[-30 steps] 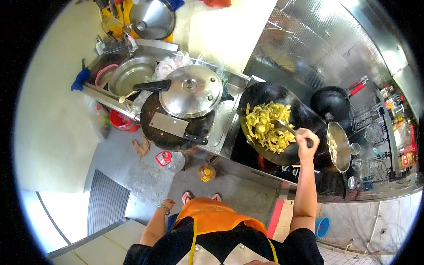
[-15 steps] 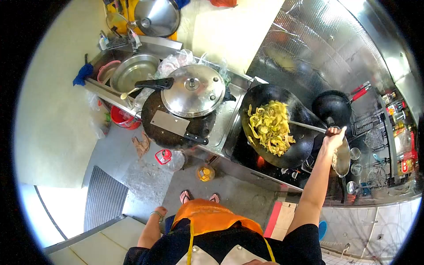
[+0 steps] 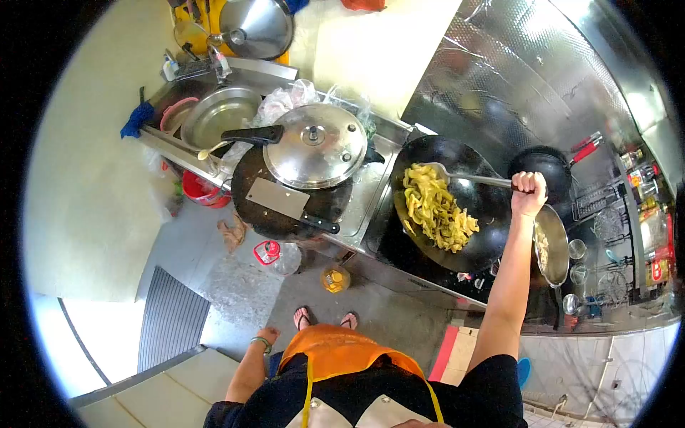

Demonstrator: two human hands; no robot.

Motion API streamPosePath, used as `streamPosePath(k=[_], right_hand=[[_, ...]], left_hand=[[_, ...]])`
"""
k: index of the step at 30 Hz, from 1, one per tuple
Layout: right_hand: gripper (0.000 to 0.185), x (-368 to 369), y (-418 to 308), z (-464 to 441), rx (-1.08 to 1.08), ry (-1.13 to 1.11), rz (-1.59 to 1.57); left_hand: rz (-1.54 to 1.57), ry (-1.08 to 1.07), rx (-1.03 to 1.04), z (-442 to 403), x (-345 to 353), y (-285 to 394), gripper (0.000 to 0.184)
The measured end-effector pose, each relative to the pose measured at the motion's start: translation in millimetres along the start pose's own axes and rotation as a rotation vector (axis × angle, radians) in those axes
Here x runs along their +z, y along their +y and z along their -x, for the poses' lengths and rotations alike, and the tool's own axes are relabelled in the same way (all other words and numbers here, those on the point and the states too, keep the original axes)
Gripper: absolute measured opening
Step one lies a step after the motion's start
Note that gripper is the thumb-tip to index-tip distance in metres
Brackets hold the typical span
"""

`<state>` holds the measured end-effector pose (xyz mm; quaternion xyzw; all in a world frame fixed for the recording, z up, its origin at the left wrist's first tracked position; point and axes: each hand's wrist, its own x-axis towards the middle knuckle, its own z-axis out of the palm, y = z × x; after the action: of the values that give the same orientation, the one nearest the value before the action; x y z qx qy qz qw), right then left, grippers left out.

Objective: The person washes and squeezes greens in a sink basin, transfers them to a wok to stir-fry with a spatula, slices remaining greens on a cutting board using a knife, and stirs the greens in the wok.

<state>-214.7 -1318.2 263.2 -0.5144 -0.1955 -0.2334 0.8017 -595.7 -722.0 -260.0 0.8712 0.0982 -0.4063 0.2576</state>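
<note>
My right hand [image 3: 529,194] is closed around the handle of a wok spatula [image 3: 477,178]. Its metal head rests at the upper edge of a heap of yellow-green sliced food [image 3: 437,214] inside a large black wok [image 3: 492,221]. The wok sits on the stove to my right. My left hand [image 3: 268,334] hangs low at my left side beside the orange apron [image 3: 349,351], away from the counter. A bracelet circles that wrist, and the fingers are too small and foreshortened to make out.
Left of the wok, a pressure cooker [image 3: 314,146] and a cleaver [image 3: 278,198] lie on a round dark board [image 3: 267,227]. A metal bowl [image 3: 562,246] stands beside my right forearm, a black pan [image 3: 539,165] behind. A plastic jug [image 3: 284,260] and a jar [image 3: 335,279] stand on the floor.
My right hand has lifted the spatula's handle up and slightly left. Its head has shifted to the food's upper edge, and the food is gathered lower in the wok.
</note>
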Motion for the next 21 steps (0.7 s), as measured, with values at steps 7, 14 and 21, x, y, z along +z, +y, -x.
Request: streamPosePath(k=[7,14,21], right_hand=[[0.033,68,-93,49,0.028,-0.403,0.067],[0.027,57,-22,99,0.005,-0.085,0.345],[0.027,11,-65,82,-0.358,0.501,0.425]], left_hand=[[-0.128,-0.110,0.097,-14,-17,-16,0.028],[0.077,-0.041,-0.080,2,-28,23,0.027],[0.173,0.068,-0.076,-11,-31,30,0.025]])
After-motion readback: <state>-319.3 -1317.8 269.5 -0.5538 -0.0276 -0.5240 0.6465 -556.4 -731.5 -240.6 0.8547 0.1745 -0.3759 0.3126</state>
